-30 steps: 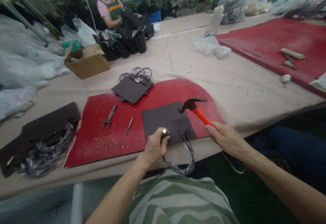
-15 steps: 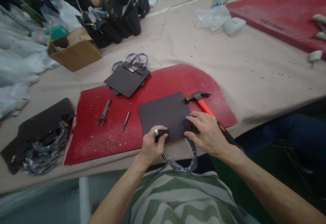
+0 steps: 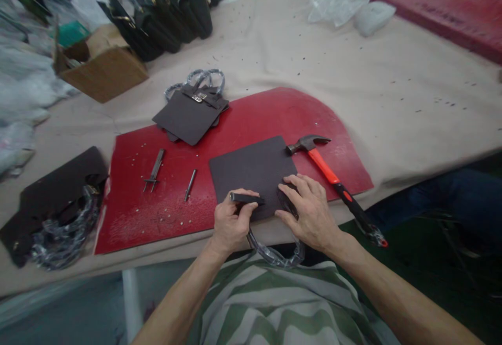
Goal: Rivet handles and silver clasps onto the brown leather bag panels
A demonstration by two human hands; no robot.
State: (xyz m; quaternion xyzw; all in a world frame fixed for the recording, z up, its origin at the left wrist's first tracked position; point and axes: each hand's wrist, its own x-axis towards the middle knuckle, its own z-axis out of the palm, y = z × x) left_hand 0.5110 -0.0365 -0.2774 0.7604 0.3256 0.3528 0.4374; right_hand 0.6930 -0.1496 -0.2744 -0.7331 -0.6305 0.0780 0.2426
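Observation:
A dark rectangular panel (image 3: 251, 164) lies on the red board (image 3: 274, 110). My left hand (image 3: 233, 219) pinches one end tab of a plastic-wrapped handle (image 3: 274, 256) over the panel's near edge. My right hand (image 3: 308, 206) rests on the handle's other end, its fingers bent around the dark tab, which they partly hide. The handle loops off the table edge toward my striped shirt. Just right of the panel lies a claw hammer (image 3: 323, 166) with an orange and black grip. A pronged tool (image 3: 156, 170) and a thin metal rod (image 3: 191, 184) lie to the left.
Stacked dark panels with wrapped handles (image 3: 190, 115) sit at the board's back edge. More dark pieces (image 3: 63, 183) lie at the left. Farther back are a cardboard box (image 3: 104, 76), black bags (image 3: 168, 15), clear plastic (image 3: 339, 2) and another red board (image 3: 443, 5).
The view has shifted slightly. My right hand has come down flatter over the handle's end and away from the hammer, whose whole grip now shows. My left hand still pinches the other tab.

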